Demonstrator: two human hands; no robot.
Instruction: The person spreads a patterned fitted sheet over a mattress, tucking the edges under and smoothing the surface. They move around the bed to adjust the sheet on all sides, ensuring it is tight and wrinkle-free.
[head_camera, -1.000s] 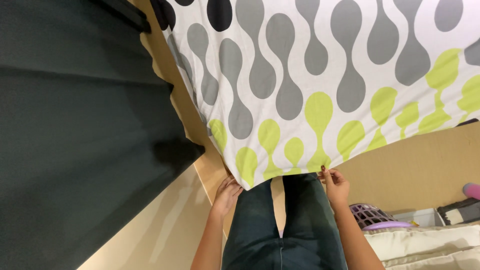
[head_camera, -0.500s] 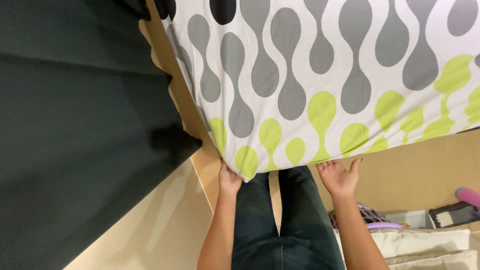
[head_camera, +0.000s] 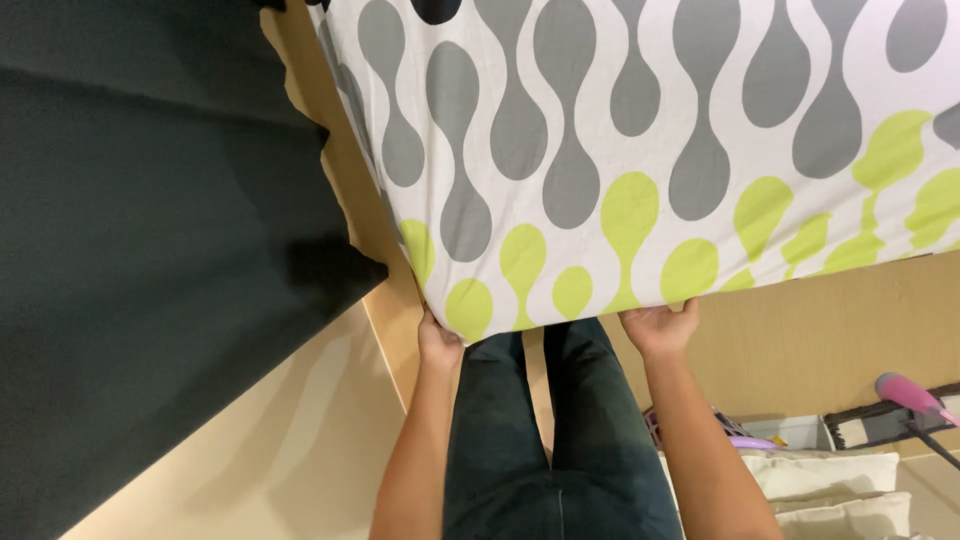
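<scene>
A white bed sheet (head_camera: 640, 150) with grey and lime-green drop shapes covers the mattress in the upper part of the head view. My left hand (head_camera: 438, 342) is pressed against the sheet's near corner, fingers hidden under the fabric edge. My right hand (head_camera: 660, 328) grips the sheet's lower edge a little to the right, fingers curled under it. Both forearms reach forward from the bottom of the frame, on either side of my dark green trousers (head_camera: 555, 440).
A dark green curtain (head_camera: 150, 250) fills the left side. A wooden bed frame edge (head_camera: 350, 200) runs beside the mattress. Beige wall panel (head_camera: 840, 330) at right, white pillows (head_camera: 830, 490), a purple basket (head_camera: 735, 435) and a pink-handled tool (head_camera: 910, 392) at bottom right.
My right hand, open and off the sheet half a second ago, has closed on its lower edge. My left hand has stayed at the corner. The view has shifted slightly.
</scene>
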